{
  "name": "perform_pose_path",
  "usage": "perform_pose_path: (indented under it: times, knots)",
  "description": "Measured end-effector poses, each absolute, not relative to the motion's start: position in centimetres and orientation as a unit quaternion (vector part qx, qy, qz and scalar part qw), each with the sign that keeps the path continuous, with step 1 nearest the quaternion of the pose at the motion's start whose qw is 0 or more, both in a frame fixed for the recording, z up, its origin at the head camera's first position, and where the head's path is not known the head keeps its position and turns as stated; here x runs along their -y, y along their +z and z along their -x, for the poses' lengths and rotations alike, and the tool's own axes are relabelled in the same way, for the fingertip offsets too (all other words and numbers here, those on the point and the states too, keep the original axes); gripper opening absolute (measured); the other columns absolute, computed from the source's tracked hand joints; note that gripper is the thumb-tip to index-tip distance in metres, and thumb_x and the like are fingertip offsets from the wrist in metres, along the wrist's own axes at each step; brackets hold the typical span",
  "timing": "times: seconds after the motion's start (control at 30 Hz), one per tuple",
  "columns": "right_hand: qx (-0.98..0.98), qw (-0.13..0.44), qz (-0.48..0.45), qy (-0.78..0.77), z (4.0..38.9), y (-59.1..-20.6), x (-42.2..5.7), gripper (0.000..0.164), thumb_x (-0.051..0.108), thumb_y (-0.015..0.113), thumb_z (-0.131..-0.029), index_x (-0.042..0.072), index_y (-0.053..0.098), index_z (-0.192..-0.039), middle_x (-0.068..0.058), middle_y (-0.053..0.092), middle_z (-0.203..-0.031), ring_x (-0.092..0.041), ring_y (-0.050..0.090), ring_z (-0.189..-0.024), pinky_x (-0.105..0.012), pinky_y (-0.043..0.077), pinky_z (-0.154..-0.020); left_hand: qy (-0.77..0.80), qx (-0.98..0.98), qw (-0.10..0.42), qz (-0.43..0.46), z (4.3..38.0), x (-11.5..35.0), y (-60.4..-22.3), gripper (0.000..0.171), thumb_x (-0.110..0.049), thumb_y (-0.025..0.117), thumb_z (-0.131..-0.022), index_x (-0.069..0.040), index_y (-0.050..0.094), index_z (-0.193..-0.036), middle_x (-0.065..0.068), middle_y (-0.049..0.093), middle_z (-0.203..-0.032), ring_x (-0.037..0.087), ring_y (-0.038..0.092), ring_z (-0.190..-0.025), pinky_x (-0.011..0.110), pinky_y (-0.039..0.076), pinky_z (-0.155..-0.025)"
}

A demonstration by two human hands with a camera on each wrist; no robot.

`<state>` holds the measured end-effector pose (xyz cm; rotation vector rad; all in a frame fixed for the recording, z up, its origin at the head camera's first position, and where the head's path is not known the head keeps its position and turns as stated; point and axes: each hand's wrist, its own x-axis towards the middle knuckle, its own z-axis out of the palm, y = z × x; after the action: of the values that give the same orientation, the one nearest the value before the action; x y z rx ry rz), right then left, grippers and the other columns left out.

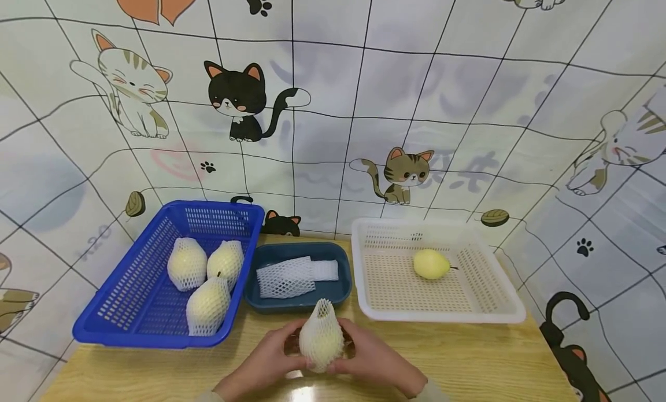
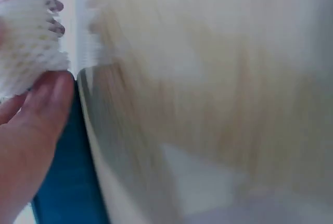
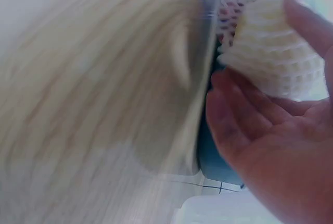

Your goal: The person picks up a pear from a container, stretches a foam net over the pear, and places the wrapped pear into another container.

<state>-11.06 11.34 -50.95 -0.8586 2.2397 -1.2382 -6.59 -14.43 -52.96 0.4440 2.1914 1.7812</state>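
Note:
A pear (image 1: 321, 338) in a white foam net sleeve stands upright between both hands at the table's front. My left hand (image 1: 270, 356) grips it from the left side, with fingers and thumb curved round it. From the right side my right hand (image 1: 376, 356) holds the same pear. The net's open end gathers above the fruit in the head view. In the right wrist view the netted pear (image 3: 276, 41) lies against the thumb and fingers. Part of its net (image 2: 31, 41) shows at the left wrist view's edge.
At the left, a blue basket (image 1: 127, 338) holds several netted pears (image 1: 208, 306). A dark teal tray (image 1: 296, 306) in the middle holds flattened white foam nets (image 1: 286, 277). A white basket (image 1: 442, 318) at the right has one bare yellow pear (image 1: 430, 264). Behind stands a cat-patterned cloth.

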Motion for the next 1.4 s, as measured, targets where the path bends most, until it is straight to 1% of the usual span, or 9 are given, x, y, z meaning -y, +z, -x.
perform_pose_path:
  times: [0.17, 0.4, 0.5, 0.7, 0.8, 0.93, 1.13, 1.27, 1.4]
  knots:
    - [-0.75, 0.272, 0.3, -0.524, 10.9, -50.2, -11.8, 0.076, 0.03, 0.077, -0.095, 0.005, 0.039, -0.156, -0.005, 0.061, -0.131, -0.014, 0.064, -0.108, -0.03, 0.055, -0.089, 0.729, -0.647, 0.188, -0.116, 5.9, 14.2, -52.5, 0.073, -0.015, 0.079, -0.093, 0.006, 0.04, -0.152, 0.016, 0.057, -0.127, 0.031, 0.068, -0.114, 0.033, 0.059, -0.086]
    - [-0.723, 0.28, 0.282, -0.565, 10.5, -50.6, -11.5, 0.075, 0.027, 0.072, -0.099, -0.003, 0.033, -0.156, -0.014, 0.061, -0.135, -0.016, 0.065, -0.117, -0.028, 0.055, -0.092, 0.717, -0.681, 0.135, -0.067, 5.7, 13.5, -52.0, 0.064, -0.014, 0.079, -0.093, 0.011, 0.05, -0.143, 0.015, 0.064, -0.116, 0.029, 0.069, -0.104, 0.03, 0.059, -0.08]
    - [-0.725, 0.274, 0.264, -0.574, 10.3, -50.5, -11.2, 0.073, 0.028, 0.07, -0.101, -0.006, 0.034, -0.154, -0.017, 0.061, -0.136, -0.019, 0.065, -0.119, -0.028, 0.055, -0.093, 0.721, -0.679, 0.126, -0.051, 5.5, 13.3, -52.0, 0.063, -0.013, 0.078, -0.094, 0.015, 0.049, -0.143, 0.02, 0.065, -0.122, 0.028, 0.068, -0.106, 0.029, 0.059, -0.081]
    - [-0.715, 0.282, 0.241, -0.593, 10.1, -50.1, -11.0, 0.072, 0.029, 0.067, -0.103, -0.009, 0.033, -0.153, -0.019, 0.061, -0.136, -0.023, 0.063, -0.121, -0.03, 0.055, -0.092, 0.741, -0.65, 0.152, -0.071, 5.3, 13.5, -51.4, 0.08, -0.014, 0.076, -0.095, 0.018, 0.03, -0.152, 0.034, 0.058, -0.136, 0.036, 0.064, -0.119, 0.033, 0.058, -0.088]
    - [-0.718, 0.275, 0.237, -0.593, 10.0, -50.0, -10.9, 0.072, 0.029, 0.067, -0.103, -0.011, 0.032, -0.152, -0.021, 0.06, -0.135, -0.025, 0.062, -0.12, -0.029, 0.055, -0.092, 0.729, -0.662, 0.156, -0.069, 5.4, 13.5, -51.0, 0.083, -0.016, 0.078, -0.095, 0.016, 0.029, -0.154, 0.03, 0.065, -0.127, 0.034, 0.067, -0.114, 0.033, 0.059, -0.085]
    - [-0.724, 0.27, 0.205, -0.601, 9.9, -49.8, -10.6, 0.076, 0.033, 0.068, -0.101, -0.013, 0.032, -0.15, -0.021, 0.059, -0.133, -0.027, 0.061, -0.119, -0.031, 0.055, -0.092, 0.715, -0.682, 0.144, -0.052, 5.3, 13.3, -50.7, 0.078, -0.012, 0.08, -0.092, 0.015, 0.036, -0.151, 0.022, 0.074, -0.109, 0.025, 0.072, -0.099, 0.028, 0.059, -0.078]
    - [-0.729, 0.252, 0.153, -0.618, 9.6, -49.9, -9.7, 0.079, 0.037, 0.071, -0.097, -0.011, 0.036, -0.149, -0.018, 0.062, -0.129, -0.027, 0.063, -0.116, -0.035, 0.056, -0.091, 0.675, -0.733, 0.082, -0.029, 4.9, 12.6, -50.8, 0.068, -0.008, 0.082, -0.088, 0.017, 0.049, -0.142, 0.013, 0.075, -0.086, 0.014, 0.07, -0.076, 0.024, 0.055, -0.063]
    - [-0.729, 0.23, 0.134, -0.631, 9.4, -50.0, -9.0, 0.078, 0.037, 0.069, -0.098, -0.012, 0.036, -0.149, -0.018, 0.063, -0.13, -0.025, 0.063, -0.115, -0.034, 0.055, -0.092, 0.612, -0.789, 0.031, -0.05, 4.5, 11.9, -51.1, 0.066, -0.016, 0.08, -0.091, 0.017, 0.051, -0.141, 0.004, 0.076, -0.083, 0.007, 0.068, -0.073, 0.023, 0.054, -0.061]
    - [-0.711, 0.23, 0.128, -0.652, 9.5, -49.9, -8.6, 0.075, 0.035, 0.065, -0.101, -0.011, 0.032, -0.152, -0.018, 0.064, -0.13, -0.024, 0.062, -0.116, -0.033, 0.053, -0.094, 0.547, -0.831, 0.003, -0.097, 4.4, 11.8, -51.1, 0.068, -0.026, 0.074, -0.097, 0.014, 0.047, -0.146, -0.003, 0.078, -0.089, 0.001, 0.068, -0.08, 0.022, 0.054, -0.069]
